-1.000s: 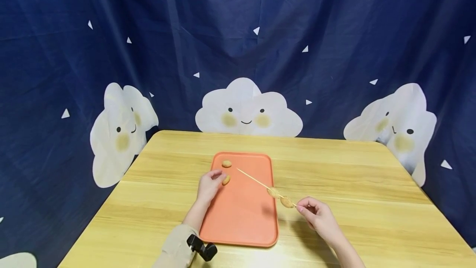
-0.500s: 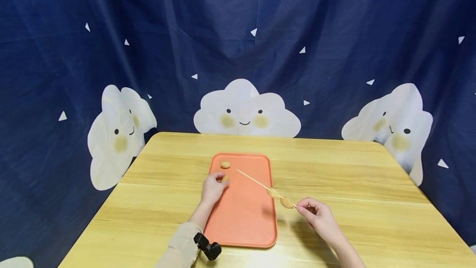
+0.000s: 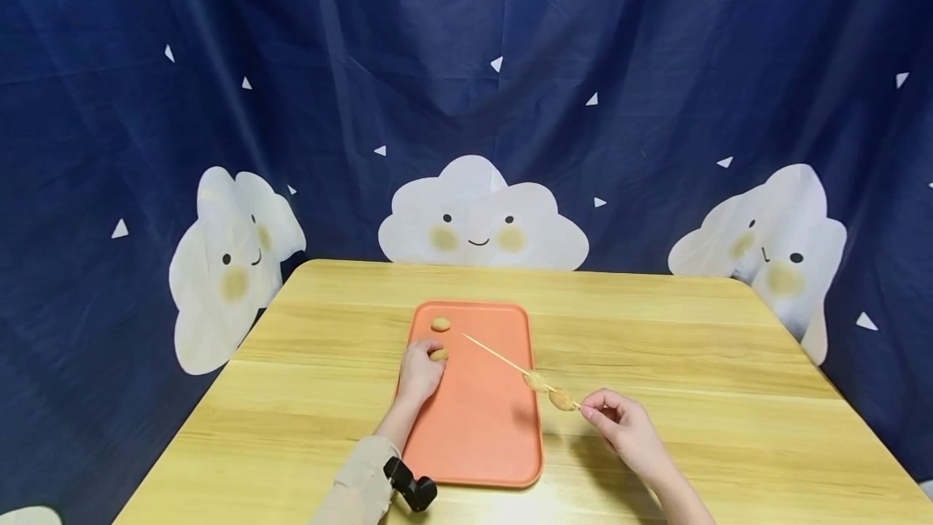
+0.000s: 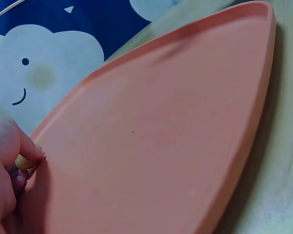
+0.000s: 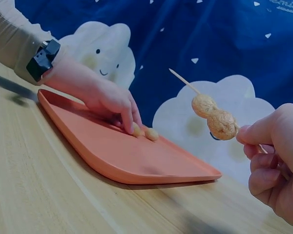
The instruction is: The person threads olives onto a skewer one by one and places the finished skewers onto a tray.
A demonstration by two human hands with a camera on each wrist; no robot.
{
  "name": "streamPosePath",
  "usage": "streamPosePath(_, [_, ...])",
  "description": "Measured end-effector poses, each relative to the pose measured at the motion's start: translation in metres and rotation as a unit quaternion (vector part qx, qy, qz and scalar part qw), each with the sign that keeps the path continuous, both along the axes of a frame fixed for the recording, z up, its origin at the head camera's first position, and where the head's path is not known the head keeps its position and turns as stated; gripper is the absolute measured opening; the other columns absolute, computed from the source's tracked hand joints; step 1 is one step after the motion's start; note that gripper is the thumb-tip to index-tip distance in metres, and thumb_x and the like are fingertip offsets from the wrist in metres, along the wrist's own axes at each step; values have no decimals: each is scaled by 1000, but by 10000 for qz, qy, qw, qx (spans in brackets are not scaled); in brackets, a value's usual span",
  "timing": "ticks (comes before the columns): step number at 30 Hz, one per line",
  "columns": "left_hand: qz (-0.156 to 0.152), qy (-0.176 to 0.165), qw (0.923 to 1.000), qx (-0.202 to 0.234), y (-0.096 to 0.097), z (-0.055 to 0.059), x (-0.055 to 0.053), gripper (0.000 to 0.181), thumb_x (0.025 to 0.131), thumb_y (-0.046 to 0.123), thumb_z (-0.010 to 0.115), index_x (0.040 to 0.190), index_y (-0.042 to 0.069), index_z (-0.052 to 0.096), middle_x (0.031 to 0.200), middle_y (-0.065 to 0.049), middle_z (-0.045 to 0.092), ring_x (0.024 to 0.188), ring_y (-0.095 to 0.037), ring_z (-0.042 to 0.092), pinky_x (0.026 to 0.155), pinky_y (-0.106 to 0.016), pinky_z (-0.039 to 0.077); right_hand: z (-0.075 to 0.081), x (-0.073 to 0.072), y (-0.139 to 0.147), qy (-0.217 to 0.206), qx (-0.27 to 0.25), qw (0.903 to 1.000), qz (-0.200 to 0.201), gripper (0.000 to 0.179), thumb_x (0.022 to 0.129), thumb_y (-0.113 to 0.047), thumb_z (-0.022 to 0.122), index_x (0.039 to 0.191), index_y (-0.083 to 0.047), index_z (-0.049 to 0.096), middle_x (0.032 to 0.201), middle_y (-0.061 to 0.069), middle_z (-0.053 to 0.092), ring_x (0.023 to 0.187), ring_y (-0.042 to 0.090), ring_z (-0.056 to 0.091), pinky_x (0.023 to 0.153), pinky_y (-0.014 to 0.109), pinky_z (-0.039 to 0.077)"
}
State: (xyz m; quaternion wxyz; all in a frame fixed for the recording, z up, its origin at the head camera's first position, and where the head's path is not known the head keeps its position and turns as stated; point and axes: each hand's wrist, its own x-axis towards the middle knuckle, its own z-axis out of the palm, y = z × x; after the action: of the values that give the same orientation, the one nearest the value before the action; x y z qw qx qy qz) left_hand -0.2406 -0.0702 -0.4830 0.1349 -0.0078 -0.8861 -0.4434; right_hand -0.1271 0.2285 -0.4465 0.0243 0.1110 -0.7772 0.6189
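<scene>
My left hand (image 3: 421,371) reaches over the left side of the orange tray (image 3: 481,428) and pinches a golden-brown meatball (image 3: 439,355) lying there. In the left wrist view, thumb and finger close around that ball, which is partly hidden. Just beyond it on the tray sits a second loose meatball (image 3: 440,324). My right hand (image 3: 628,432) grips the blunt end of a wooden skewer (image 3: 496,355), held slantwise above the tray's right edge. Two meatballs (image 5: 221,125) are threaded on it, close to the right fingers. The skewer's bare point aims up and left.
The tray lies on a wood-grain table (image 3: 700,347). Behind the table hangs a dark blue curtain (image 3: 437,63) with white clouds and triangles. A black device (image 3: 411,484) is strapped to the left wrist.
The left hand has moved slightly right and its fingers have come around the nearer loose meatball. The right hand and the skewer have hardly moved.
</scene>
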Motion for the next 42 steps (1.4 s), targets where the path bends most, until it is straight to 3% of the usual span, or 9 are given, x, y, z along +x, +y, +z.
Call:
streamPosePath(4, [-155, -123, 9997, 110, -4, 0, 1, 22, 77, 1, 69, 98, -2, 70, 100, -16, 63, 98, -33, 57, 85, -44, 47, -1, 0, 1, 6, 16, 10000, 12, 16, 88, -5, 60, 88, 11, 57, 54, -8, 39, 40, 0, 32, 29, 22, 26])
streamPosePath(11, [-121, -80, 9989, 437, -4, 3, 2, 24, 74, 3, 73, 97, -2, 69, 86, -10, 65, 80, -22, 58, 71, -37, 50, -3, 0, 3, 26, 15, 10000, -27, 16, 88, -4, 60, 88, 12, 57, 55, -8, 40, 40, 0, 32, 28, 23, 25])
streamPosePath(22, [-464, 199, 9983, 281, 7, 26, 19, 20, 74, 1, 72, 93, 0, 70, 89, -10, 65, 78, -22, 58, 68, -32, 49, -2, 2, 6, -38, 35, 9999, 124, 16, 89, -4, 59, 89, 12, 56, 59, -8, 42, 41, 0, 32, 30, 20, 27])
streamPosePath(34, [-1075, 140, 9907, 822, 17, 45, 32, 21, 78, 1, 71, 98, -1, 69, 89, -11, 64, 76, -18, 57, 65, -26, 49, 0, 7, 16, -142, -117, 9996, 224, 15, 90, -2, 56, 89, 13, 54, 62, -7, 45, 42, 1, 29, 29, 25, 21])
streamPosePath(42, [-1276, 31, 9873, 950, 18, 54, 39, 22, 77, 3, 72, 99, 1, 70, 95, -11, 63, 80, -18, 57, 66, -25, 49, 0, 10, 25, -13, -48, 9998, 217, 13, 90, -1, 56, 88, 12, 55, 59, -9, 42, 41, 2, 28, 27, 27, 22])
